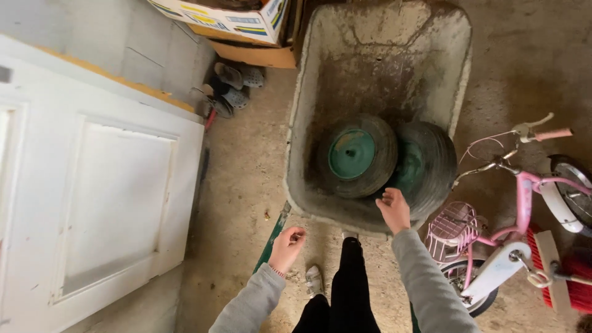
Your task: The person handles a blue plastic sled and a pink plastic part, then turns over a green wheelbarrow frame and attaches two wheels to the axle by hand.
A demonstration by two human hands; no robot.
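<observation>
Dusty concrete floor lay underfoot; your right hand, fingers loosely curled and holding nothing, hovered at the tilted tyre, which could roll against the wheelbarrow wall and pinch you.

A white cardboard box with yellow and blue printed bands sits at the top edge, left of centre, tilted; just beneath it rests a plain brown cardboard box, standing on the floor.

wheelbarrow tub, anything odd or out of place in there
Yes: two loose wheels with green hubs lie inside the dirt-caked wheelbarrow tub, one leaning against the other. The right hand reaches over its near rim.
</observation>
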